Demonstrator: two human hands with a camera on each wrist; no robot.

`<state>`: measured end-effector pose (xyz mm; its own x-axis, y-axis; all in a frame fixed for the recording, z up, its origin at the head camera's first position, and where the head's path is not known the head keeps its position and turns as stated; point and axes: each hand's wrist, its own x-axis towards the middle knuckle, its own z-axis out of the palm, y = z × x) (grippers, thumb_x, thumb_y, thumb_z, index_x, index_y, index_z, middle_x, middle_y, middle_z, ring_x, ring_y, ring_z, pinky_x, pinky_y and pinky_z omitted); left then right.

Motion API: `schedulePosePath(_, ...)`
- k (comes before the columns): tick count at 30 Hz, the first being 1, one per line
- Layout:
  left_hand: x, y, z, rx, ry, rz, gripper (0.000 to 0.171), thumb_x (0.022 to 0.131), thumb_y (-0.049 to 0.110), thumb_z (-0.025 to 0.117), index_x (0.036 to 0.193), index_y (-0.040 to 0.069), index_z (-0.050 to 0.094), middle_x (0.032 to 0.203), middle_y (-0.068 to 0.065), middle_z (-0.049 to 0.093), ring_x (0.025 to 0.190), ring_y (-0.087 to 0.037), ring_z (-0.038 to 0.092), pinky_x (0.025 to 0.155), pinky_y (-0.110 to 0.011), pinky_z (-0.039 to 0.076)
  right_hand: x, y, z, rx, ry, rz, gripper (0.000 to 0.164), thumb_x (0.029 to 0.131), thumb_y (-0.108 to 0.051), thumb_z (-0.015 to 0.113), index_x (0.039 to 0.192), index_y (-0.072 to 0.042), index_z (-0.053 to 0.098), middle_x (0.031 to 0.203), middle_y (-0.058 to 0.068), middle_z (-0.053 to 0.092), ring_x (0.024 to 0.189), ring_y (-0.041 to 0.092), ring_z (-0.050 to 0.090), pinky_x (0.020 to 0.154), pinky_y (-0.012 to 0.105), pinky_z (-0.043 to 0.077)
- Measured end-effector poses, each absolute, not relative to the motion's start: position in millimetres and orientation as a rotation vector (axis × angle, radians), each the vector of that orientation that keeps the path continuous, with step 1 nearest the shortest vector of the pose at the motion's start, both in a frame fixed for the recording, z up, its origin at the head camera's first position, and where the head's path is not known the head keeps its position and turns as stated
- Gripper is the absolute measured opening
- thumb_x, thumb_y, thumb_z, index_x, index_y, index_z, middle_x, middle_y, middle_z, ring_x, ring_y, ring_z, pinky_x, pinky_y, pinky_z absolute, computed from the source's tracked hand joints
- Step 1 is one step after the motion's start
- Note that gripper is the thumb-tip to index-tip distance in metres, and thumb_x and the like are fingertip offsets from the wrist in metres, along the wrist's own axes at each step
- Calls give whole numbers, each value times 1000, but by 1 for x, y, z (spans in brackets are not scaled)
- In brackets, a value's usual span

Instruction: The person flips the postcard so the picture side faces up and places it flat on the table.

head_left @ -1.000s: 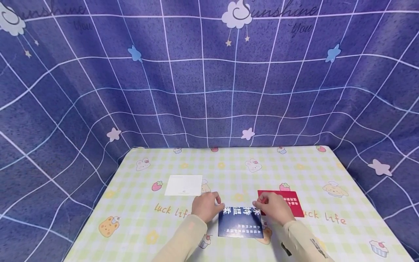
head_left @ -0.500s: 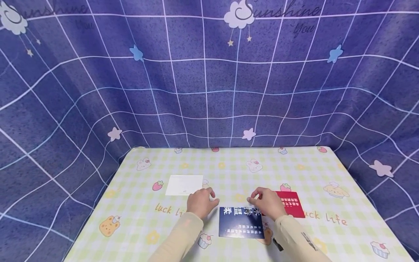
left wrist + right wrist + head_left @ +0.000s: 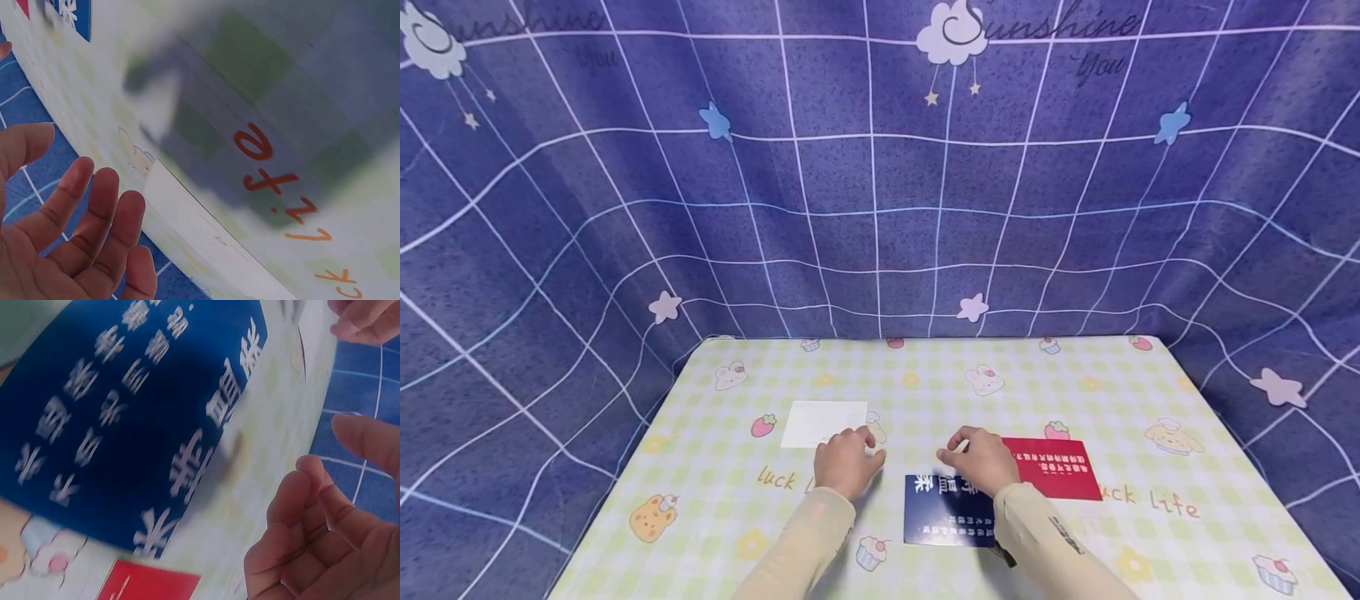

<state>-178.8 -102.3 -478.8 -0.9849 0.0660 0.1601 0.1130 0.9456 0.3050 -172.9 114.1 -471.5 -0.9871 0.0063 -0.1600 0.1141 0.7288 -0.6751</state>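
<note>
A dark blue card [image 3: 943, 517] printed with white characters lies flat on the table. Above its far right part hovers my right hand [image 3: 983, 462], thumb apart from loosely bent fingers [image 3: 328, 509], holding nothing. My left hand [image 3: 848, 465] is in the air by the near edge of a white card [image 3: 820, 422], partly covering it. In the left wrist view its fingers [image 3: 103, 200] are relaxed and spread, with nothing between them. A red card [image 3: 1060, 471] with white characters lies right of the blue one; my right hand and sleeve hide part of the blue card.
A green-and-white checked cloth [image 3: 917, 408] with cartoon prints covers the table. Behind and at both sides hangs a blue curtain [image 3: 820, 233] with a line grid and stars. A small dark object [image 3: 1004, 554] shows by my right sleeve.
Both hands have come away from the far corners of the blue card and shifted left. The left hand now partly covers the white card; more of the red card shows. The cards lie as before.
</note>
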Motion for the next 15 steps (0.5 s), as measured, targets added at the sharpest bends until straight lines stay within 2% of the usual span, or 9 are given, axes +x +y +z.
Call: schedulePosePath(15,-182,-121,-485,-49,-2931,-436,22,85,30,79,91,11,69,83,-7,67,80,-29,65,73,-45,49,-180,70,-481,25,2785,-1094,21,87,-30,79,90,-13,68,75,0,64,64,18,57,63,36,45)
